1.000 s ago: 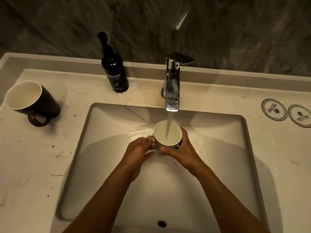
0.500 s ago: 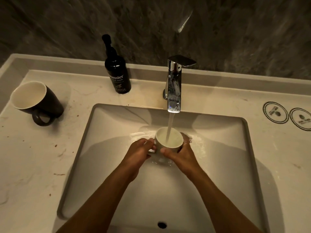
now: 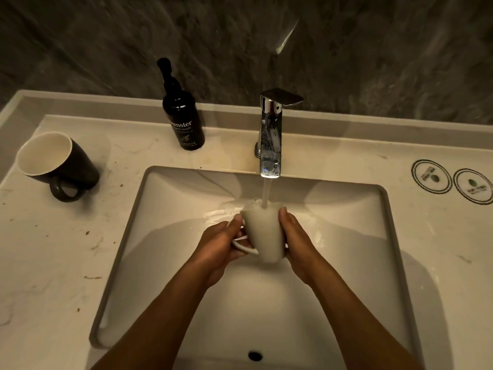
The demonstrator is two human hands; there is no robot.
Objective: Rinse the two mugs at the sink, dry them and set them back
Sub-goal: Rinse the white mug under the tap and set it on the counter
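A white mug (image 3: pixel 265 235) is held over the sink basin (image 3: pixel 346 236), tipped away from me so its mouth points toward the back. Water from the chrome faucet (image 3: pixel 270 145) runs onto its far rim and spills out. My left hand (image 3: pixel 222 243) grips the mug's handle side. My right hand (image 3: pixel 296 241) clasps its right wall. A black mug (image 3: pixel 57 162) with a white inside stands on the counter at the far left, its handle facing me.
A black hand wash pump bottle (image 3: pixel 181 118) stands on the marble counter (image 3: pixel 53 263) behind the basin, left of the faucet. Two round coasters (image 3: pixel 453 181) lie at the right edge. The drain hole (image 3: pixel 255 355) is at the basin's near side.
The white mug, upright and filling under the stream earlier, is now tipped forward and pouring its water out. Both hands kept hold of it.
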